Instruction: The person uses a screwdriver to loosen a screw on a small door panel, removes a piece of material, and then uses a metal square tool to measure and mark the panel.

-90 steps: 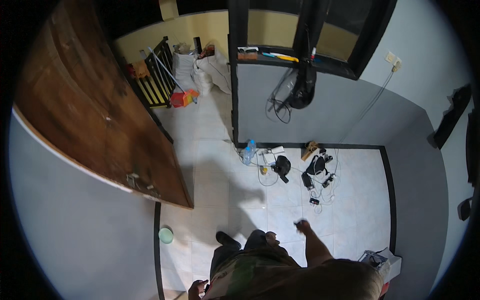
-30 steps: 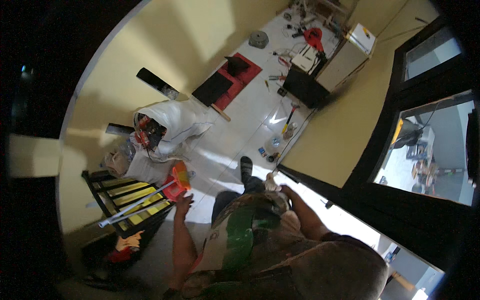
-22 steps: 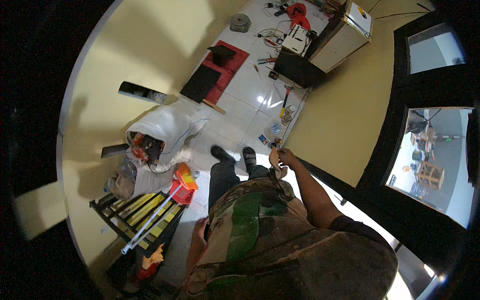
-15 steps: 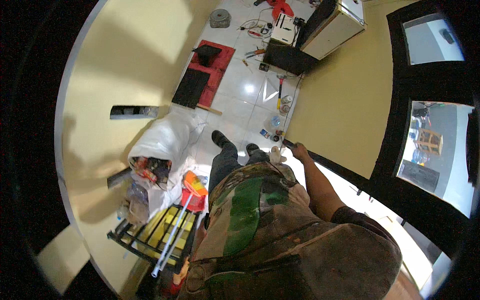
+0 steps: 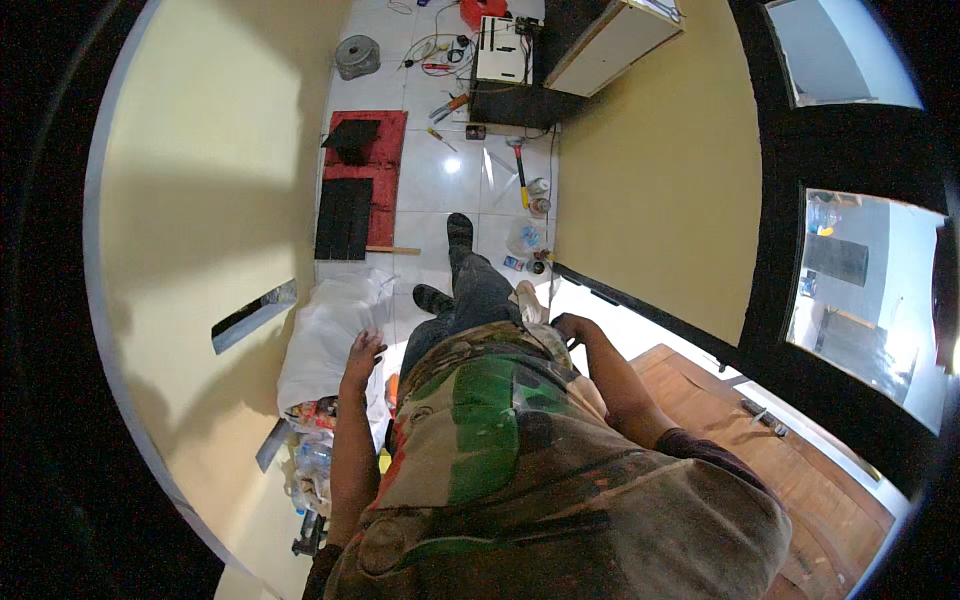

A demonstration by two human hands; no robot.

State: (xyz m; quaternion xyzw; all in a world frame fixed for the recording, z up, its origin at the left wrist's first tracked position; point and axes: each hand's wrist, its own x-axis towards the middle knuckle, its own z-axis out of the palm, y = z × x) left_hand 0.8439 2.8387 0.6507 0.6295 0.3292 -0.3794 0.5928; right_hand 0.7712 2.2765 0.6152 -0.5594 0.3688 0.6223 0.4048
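Note:
My left hand is raised over the side of a big white sack, fingers apart and nothing in them. Colourful rubbish shows at the sack's near mouth, beside my left forearm. At my waist, my right hand hangs with loosely bent fingers; a gap shows between thumb and fingers, and I see nothing held. Just left of it, a pale cloth hangs at my hip. My feet stand apart on white tiles, the right one further forward.
A red board with black pieces lies ahead left. A hammer, jars and a clear plastic bag line the right wall. Beyond are a cream-topped box, cables and a grey coil. A brown wooden panel is at right.
My left hand has come into view over the sack. My right hand has drawn back from the dark edge toward my waist. My right foot has moved forward, and the view has turned.

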